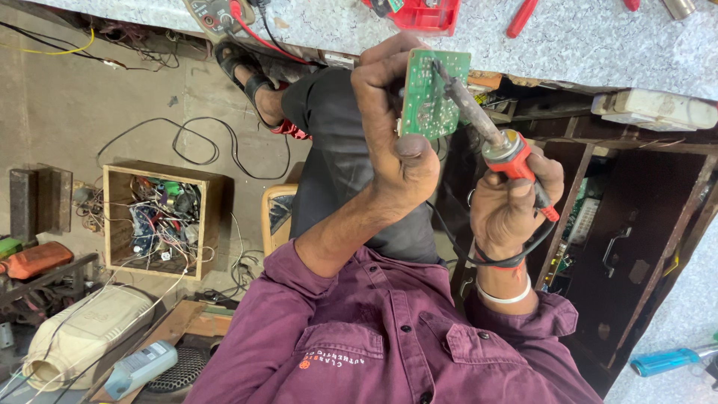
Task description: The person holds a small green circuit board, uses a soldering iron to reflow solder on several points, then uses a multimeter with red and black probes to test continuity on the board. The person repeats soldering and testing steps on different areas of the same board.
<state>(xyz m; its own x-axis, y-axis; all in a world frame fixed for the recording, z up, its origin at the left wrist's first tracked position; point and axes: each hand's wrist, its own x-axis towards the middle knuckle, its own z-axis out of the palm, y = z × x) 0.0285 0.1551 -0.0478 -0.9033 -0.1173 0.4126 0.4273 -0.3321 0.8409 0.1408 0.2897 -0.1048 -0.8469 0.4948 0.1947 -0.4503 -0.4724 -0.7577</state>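
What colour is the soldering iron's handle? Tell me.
Red, on the soldering iron in the right hand; head view.

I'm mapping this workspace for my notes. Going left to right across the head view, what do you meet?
orange tool → wooden box of wires → left hand → green circuit board → soldering iron → right hand → blue-handled tool

My knee and the bench edge crowd my hands; open floor lies off left.

The circuit board is green; the soldering iron has a red and black handle; the shirt is plum purple; the counter is speckled grey-white; the wooden box is light brown.
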